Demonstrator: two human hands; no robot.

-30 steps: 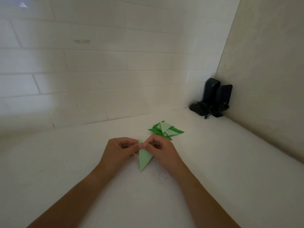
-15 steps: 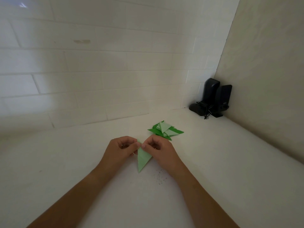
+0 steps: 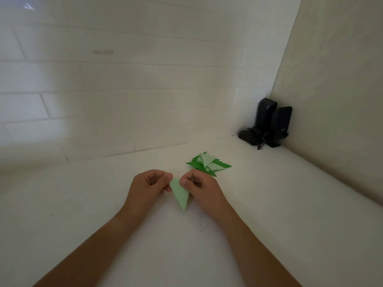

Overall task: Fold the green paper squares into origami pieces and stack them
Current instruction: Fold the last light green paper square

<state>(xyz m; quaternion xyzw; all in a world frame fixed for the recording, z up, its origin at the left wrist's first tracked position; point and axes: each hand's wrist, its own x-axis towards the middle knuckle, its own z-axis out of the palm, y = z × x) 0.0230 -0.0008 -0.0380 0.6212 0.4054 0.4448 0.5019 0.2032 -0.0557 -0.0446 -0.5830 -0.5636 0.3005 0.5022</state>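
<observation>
Paper triangle (image 3: 180, 193) swung left — seemingly below grip

No text, label, brand, number or sign can be read anywhere in the view. The black speakers (image 3: 269, 123) in the corner carry a small pale patch on one front, too small and blurred to make out.
</observation>
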